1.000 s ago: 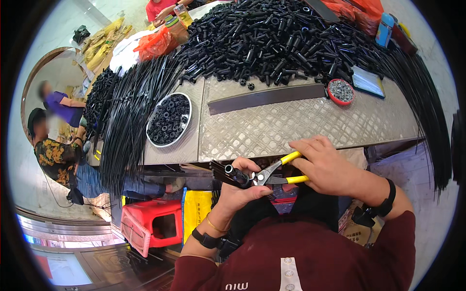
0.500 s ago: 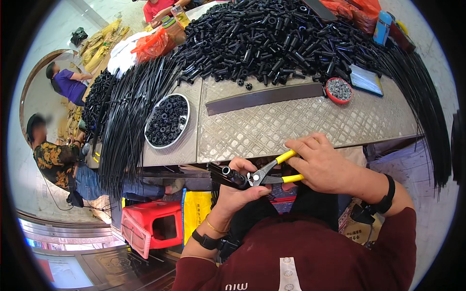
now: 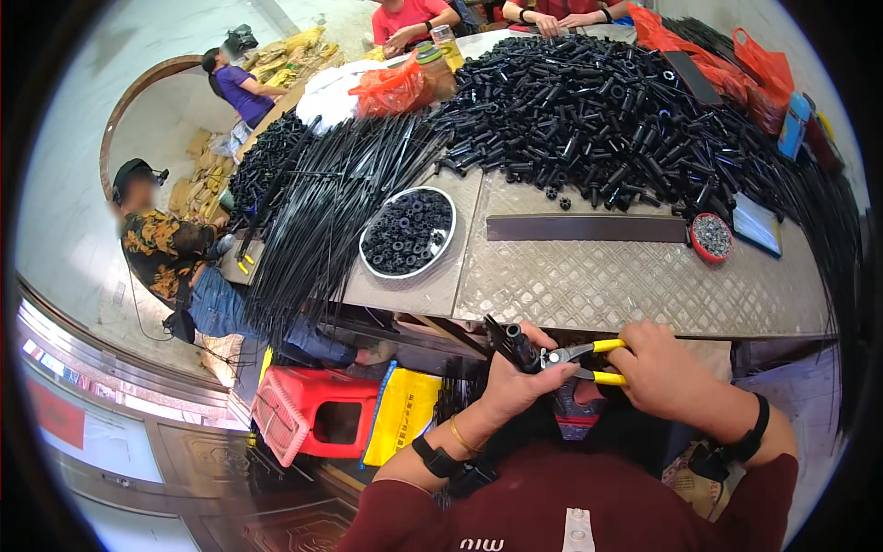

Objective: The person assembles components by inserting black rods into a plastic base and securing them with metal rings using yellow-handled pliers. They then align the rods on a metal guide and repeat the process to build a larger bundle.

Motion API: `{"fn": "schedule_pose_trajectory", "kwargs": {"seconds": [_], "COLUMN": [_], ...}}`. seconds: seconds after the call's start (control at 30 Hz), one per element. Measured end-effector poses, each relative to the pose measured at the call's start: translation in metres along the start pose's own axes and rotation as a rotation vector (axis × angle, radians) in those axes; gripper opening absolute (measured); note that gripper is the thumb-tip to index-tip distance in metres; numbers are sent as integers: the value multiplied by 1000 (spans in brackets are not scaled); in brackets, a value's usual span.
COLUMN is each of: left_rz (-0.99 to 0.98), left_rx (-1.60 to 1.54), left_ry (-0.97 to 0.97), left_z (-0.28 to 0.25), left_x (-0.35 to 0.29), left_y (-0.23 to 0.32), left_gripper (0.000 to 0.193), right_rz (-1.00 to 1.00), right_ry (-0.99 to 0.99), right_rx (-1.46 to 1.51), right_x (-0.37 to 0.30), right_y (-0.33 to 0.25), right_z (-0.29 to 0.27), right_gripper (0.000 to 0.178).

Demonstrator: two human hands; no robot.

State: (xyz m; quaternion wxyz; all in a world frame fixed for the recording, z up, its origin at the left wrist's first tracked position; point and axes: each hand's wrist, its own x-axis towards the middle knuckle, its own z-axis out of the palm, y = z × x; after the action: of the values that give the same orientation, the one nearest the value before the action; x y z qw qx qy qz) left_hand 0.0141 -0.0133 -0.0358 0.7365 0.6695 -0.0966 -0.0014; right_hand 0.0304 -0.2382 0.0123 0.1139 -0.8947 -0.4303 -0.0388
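My left hand (image 3: 526,379) is closed around a few black tubular plastic parts (image 3: 521,348), one hollow end facing up, with thin dark strips beside them. In my right hand (image 3: 664,370) is a pair of pliers (image 3: 611,378) with yellow handles and a metal head. The plier jaws meet the black parts by my left thumb and fingers. A small shiny bit shows at the jaws, too small to make out. Both hands are just off the table's near edge, above my lap.
On the patterned table (image 3: 570,285) lie a heap of black tubes (image 3: 589,120), a dark flat bar (image 3: 589,228), a white bowl of black rings (image 3: 409,232), a red bowl of metal bits (image 3: 711,237) and black strips (image 3: 322,202). A red stool (image 3: 276,409) stands lower left. Other people sit around.
The view has swung left, so the table and hands appear farther right. The plier handles are closer together. Both hands keep their hold.
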Motion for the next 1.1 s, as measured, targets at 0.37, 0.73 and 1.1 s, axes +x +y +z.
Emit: {"fn": "schedule_pose_trajectory", "kwargs": {"seconds": [0.37, 0.73, 1.1], "left_rz": [-68, -47, -118], "left_rx": [-184, -135, -159], "left_ry": [-28, -98, -93], "left_z": [-3, -4, -13], "left_x": [7, 2, 4], "left_y": [9, 5, -13], "left_gripper": [33, 35, 56], "right_rz": [63, -28, -27], "right_ry": [79, -66, -19], "right_rx": [128, 24, 35], "right_x": [1, 1, -4], "right_y": [4, 7, 3], "right_z": [25, -19, -21], "right_gripper": [38, 18, 15]}}
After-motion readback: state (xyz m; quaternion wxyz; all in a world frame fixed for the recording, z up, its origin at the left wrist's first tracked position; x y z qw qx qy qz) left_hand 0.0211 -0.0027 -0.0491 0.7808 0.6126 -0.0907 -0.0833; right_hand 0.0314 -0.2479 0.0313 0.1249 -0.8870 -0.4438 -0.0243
